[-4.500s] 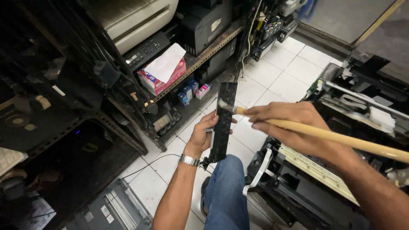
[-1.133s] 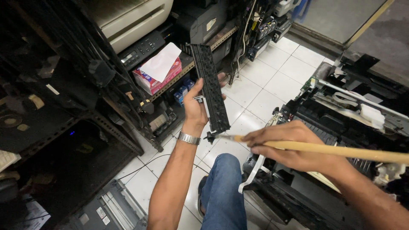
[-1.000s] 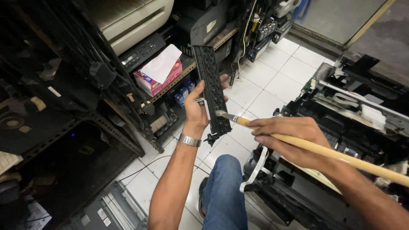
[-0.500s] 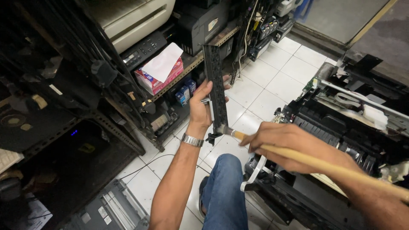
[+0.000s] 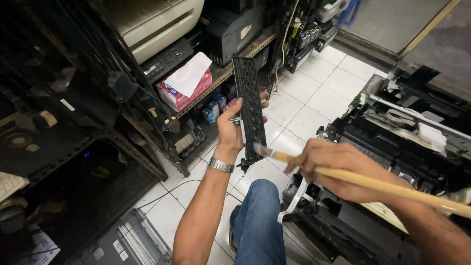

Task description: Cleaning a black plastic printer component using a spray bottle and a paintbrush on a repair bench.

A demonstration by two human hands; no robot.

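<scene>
- Black ribbed plastic panel (image 5: pixel 248 105): long, narrow, held nearly upright in mid-air above the white tiled floor (image 5: pixel 314 98), in front of the metal shelving; top end tilted slightly left.
- Left hand (image 5: pixel 230 128): clenched around the panel's lower half, thumb on the near face, fingertips showing past the far edge; metal wristwatch (image 5: pixel 221 165) on the wrist.
- Paintbrush (image 5: pixel 363 179): long pale wooden handle running from lower right up to the left; bristle tip (image 5: pixel 260 148) touching the panel's lower part, just beside the left hand.
- Right hand (image 5: pixel 338 167): closed around the brush handle near the ferrule, knuckles up.
- Knee in blue jeans (image 5: pixel 257 216): below both hands, between the forearms.
- Opened black printer (image 5: pixel 392 147): on the floor to the right, innards exposed, white strap hanging at its left side.
- Metal shelf (image 5: pixel 221 73): behind the panel, carrying a red-and-white box (image 5: pixel 184 91) with a white sheet on top, small blue boxes beneath, black printers alongside.
- Beige machine (image 5: pixel 157 24): upper left, above the shelf.
- Dark dismantled equipment (image 5: pixel 59 122): fills the left side.
</scene>
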